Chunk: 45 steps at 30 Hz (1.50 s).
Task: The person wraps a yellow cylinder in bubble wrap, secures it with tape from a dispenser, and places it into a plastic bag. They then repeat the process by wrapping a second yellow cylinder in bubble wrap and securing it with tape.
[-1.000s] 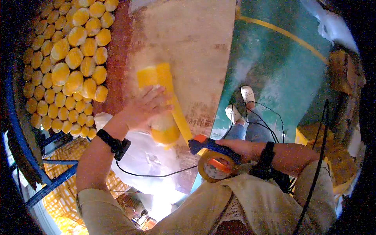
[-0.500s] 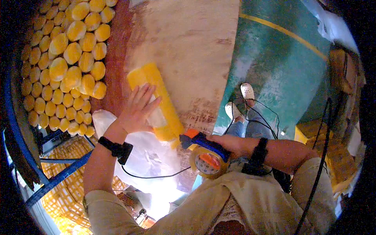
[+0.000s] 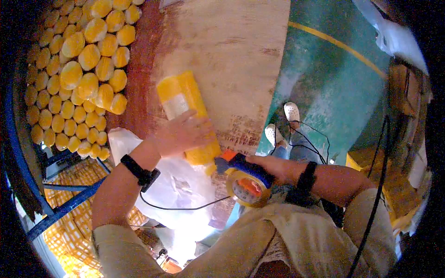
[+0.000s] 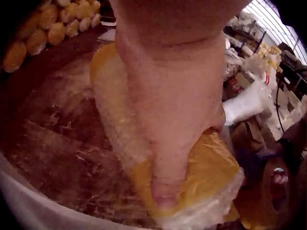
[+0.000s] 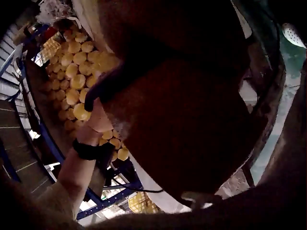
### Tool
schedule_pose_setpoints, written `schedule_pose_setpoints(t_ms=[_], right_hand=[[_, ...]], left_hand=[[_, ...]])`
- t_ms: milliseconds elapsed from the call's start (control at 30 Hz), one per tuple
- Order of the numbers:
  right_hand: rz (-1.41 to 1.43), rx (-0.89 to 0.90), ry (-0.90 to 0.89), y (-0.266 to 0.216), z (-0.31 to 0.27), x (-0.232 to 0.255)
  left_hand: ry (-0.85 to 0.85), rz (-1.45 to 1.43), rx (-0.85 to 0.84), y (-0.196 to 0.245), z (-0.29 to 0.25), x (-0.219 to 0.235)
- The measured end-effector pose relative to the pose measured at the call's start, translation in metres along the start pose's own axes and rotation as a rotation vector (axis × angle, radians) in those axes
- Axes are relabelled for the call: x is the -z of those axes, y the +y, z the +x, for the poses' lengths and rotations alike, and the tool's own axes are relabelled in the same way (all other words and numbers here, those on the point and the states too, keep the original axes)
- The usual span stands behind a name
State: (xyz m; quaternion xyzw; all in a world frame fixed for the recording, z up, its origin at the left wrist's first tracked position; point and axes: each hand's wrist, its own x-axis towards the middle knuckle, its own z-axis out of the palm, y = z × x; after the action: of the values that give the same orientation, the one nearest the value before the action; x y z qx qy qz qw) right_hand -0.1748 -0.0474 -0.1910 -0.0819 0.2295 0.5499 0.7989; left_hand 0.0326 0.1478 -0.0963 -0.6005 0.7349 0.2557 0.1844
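Note:
A wrapped bundle with yellow tape around it lies slanted on the worn board. My left hand grips it from above, its thumb down along one side in the left wrist view. My right hand holds a blue and orange tape dispenser by its handle. A roll of yellowish tape sits in the dispenser, whose front is close to the bundle's lower end. In the right wrist view the dispenser is lost in shadow.
Many yellow-ended rolls are stacked at the left on the board. White plastic sheeting lies below the bundle. A blue frame bar and yellow basket stand lower left. Boxes and cables are at the right.
The tape strip stretched between bundle and dispenser has gone from sight as the dispenser came up close to the bundle. The bundle turned, and my left hand shifted from its left side over its top.

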Motion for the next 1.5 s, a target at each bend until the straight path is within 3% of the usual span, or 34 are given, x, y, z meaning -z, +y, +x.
schedule_pose_setpoints(t_ms=[33, 67, 100, 200, 233, 333, 433, 500, 567, 667, 733, 833, 867, 967, 1067, 1133, 1200, 1267, 1400, 1500], right_hand=[[0.036, 0.013, -0.012, -0.007, -0.005, -0.003], [0.005, 0.05, -0.033, -0.008, 0.009, 0.017], [0.013, 0.215, -0.078, -0.023, -0.004, 0.002], [0.151, 0.385, -0.013, -0.085, 0.0, -0.007], [0.058, 0.384, -0.193, -0.109, -0.006, -0.012], [-0.26, 0.395, -0.101, -0.14, -0.011, -0.024], [-0.104, 0.11, -0.18, -0.152, -0.01, -0.018], [-0.078, 0.169, 0.017, -0.151, -0.016, -0.03], [-0.022, 0.19, 0.236, -0.145, -0.028, -0.052], [-0.147, 0.188, 0.03, -0.131, -0.024, -0.012], [0.112, 0.109, 0.063, -0.122, -0.043, -0.037], [0.01, 0.095, 0.164, -0.099, -0.054, -0.013], [-0.005, 0.136, 0.108, -0.092, -0.055, -0.007], [0.013, 0.206, -0.047, -0.082, -0.052, 0.006], [0.015, 0.136, 0.012, -0.085, -0.053, -0.007], [-0.214, 0.267, 0.117, -0.083, -0.049, -0.002], [-0.142, 0.247, 0.159, -0.084, -0.051, 0.005], [0.241, 0.077, 0.135, -0.086, -0.056, 0.011], [0.156, 0.126, 0.252, -0.082, -0.063, -0.019], [-0.197, 0.331, 0.262, -0.066, -0.055, -0.019]], left_hand=[[0.003, 0.006, 0.023, -0.003, 0.0, -0.003], [0.036, -0.084, 0.17, -0.004, -0.002, -0.004], [0.069, -0.172, 0.318, -0.005, -0.005, 0.0], [0.194, -0.441, 0.685, -0.009, -0.008, 0.015], [0.285, -0.511, 0.74, -0.011, -0.01, 0.001], [0.341, -0.347, 0.782, -0.004, -0.009, 0.004], [0.449, -0.137, 0.732, -0.004, -0.015, -0.023], [0.456, -0.152, 0.754, -0.003, -0.019, -0.035], [0.377, -0.271, 0.787, -0.006, -0.015, -0.013], [0.358, -0.397, 0.746, -0.018, -0.015, -0.006], [0.384, -0.425, 0.731, -0.021, -0.014, -0.009], [0.4, -0.422, 0.711, -0.024, -0.013, -0.011], [0.401, -0.416, 0.7, -0.026, -0.012, -0.01], [0.431, -0.385, 0.764, -0.014, -0.008, 0.006], [0.401, -0.261, 0.868, 0.013, 0.003, -0.012], [0.509, -0.298, 1.029, 0.039, 0.027, -0.002], [0.627, -0.296, 1.163, 0.049, 0.048, 0.001], [0.723, -0.26, 1.255, 0.049, 0.061, -0.003], [0.798, -0.19, 1.372, 0.045, 0.072, -0.01], [0.829, -0.139, 1.405, 0.042, 0.076, -0.025]])
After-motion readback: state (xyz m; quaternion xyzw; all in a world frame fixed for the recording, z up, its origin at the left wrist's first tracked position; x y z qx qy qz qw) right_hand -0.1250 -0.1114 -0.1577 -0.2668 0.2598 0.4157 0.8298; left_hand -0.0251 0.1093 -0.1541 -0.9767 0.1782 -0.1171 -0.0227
